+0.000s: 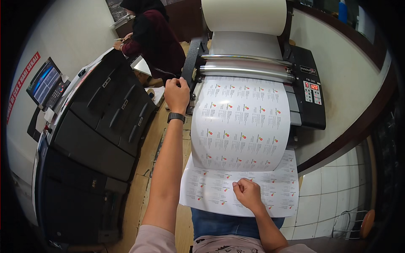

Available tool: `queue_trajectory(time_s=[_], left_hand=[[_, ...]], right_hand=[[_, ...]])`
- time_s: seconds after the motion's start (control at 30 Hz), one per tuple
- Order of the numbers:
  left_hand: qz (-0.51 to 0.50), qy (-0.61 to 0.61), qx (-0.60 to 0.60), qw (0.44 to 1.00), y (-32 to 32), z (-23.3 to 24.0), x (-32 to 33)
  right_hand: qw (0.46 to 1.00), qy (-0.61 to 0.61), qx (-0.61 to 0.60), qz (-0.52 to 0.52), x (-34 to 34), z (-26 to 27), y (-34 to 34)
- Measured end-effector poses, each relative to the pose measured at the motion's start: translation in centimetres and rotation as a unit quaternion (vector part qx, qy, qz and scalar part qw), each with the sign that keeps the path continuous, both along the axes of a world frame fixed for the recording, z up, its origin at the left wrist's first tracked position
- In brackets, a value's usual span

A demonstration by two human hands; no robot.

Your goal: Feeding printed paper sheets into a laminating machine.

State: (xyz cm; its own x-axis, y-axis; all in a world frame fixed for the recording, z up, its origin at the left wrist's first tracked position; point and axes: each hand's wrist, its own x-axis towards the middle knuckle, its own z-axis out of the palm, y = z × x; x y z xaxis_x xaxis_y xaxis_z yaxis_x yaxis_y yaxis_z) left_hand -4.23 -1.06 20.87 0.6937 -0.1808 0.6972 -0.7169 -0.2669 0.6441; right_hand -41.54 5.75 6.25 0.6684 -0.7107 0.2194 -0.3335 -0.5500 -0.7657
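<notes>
A roll laminating machine (pixel 311 91) stands before me, with metal rollers (pixel 246 72) across it. A printed sheet (pixel 240 126) with rows of small logos and text hangs out from below the rollers, curving down towards me. Its lower end lies over more printed sheets (pixel 208 189) in front of my lap. My left hand (pixel 177 96), with a black watch on the wrist, is curled beside the machine's left side frame; whatever its fingers may grip is hidden. My right hand (pixel 248 193) is closed in a loose fist over the lower sheets, nothing visible in it.
On the left is a large dark printer (pixel 95 132) with a tilted control screen (pixel 46 83). Beyond it a person (pixel 152 41) in a dark red top works at its far end. A film roll (pixel 243 15) sits above the rollers. At lower right stands a stool (pixel 367 224).
</notes>
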Motion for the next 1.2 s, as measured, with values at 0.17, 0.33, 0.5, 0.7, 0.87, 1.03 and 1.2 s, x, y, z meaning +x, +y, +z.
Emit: queue_trajectory(time_s=[0.17,0.33,0.5,0.7,0.87,1.03,1.2], left_hand=[[0.01,-0.011,0.011,1.0,-0.7,0.3,-0.2],[0.009,0.007,0.042,0.999,-0.6,0.4,0.1],[0.016,-0.012,0.044,0.999,-0.4,-0.1,1.0],[0.0,0.004,0.045,0.999,-0.6,0.0,0.4],[0.01,0.002,0.054,0.998,-0.8,-0.1,0.8],[0.011,-0.013,0.051,0.999,-1.0,0.0,0.6],[0.021,-0.003,0.06,0.998,-0.7,0.0,0.7]], right_hand=[[0.97,-0.187,0.145,0.047,-0.3,6.1,1.4],[0.875,-0.457,-0.013,0.16,-1.9,18.5,4.4],[0.792,-0.594,-0.099,0.103,-0.6,22.3,9.3],[0.803,-0.577,0.097,0.114,-3.4,23.6,11.7],[0.749,-0.647,0.084,0.119,-3.5,22.6,12.3],[0.788,-0.563,0.217,0.123,-6.1,23.8,11.7],[0.708,-0.638,0.043,0.299,-4.9,21.0,7.2]])
